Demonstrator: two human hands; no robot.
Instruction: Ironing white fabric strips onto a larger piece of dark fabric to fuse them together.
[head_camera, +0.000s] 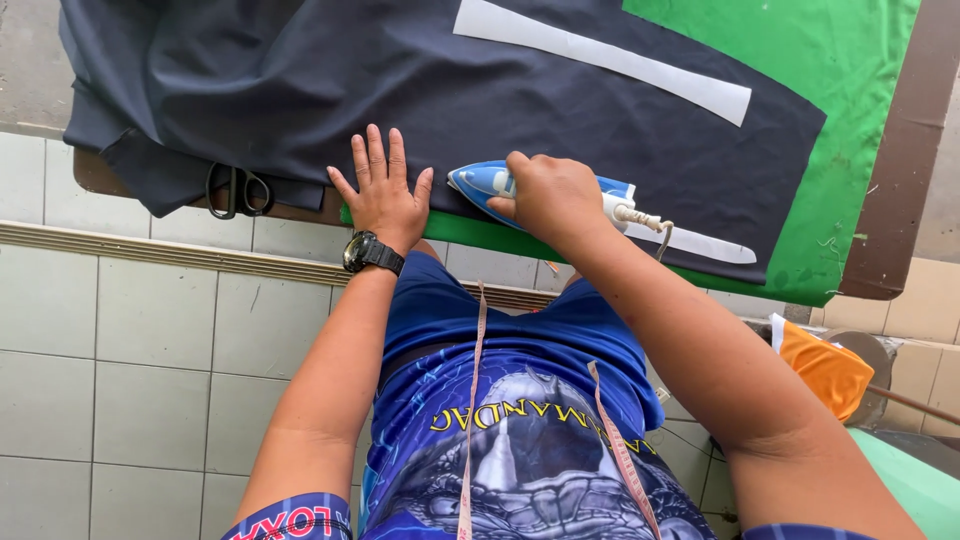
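My right hand (548, 195) grips the handle of a blue and white clothes iron (478, 182) that rests on dark navy cloth (400, 90) near the table's front edge. A white strip (700, 243) lies on the cloth behind the iron, under its cord. My left hand (383, 195), with a black wristwatch, lies flat with fingers spread on the cloth just left of the iron's tip. A second white strip (610, 58) lies diagonally farther back on the cloth.
The cloth covers a table with a green pad (850, 120) and a brown rim (900, 200). Black scissors (238, 190) lie at the front edge to the left. A measuring tape (470, 420) hangs round my neck. An orange thing (825, 365) sits at the right. Tiled floor lies below.
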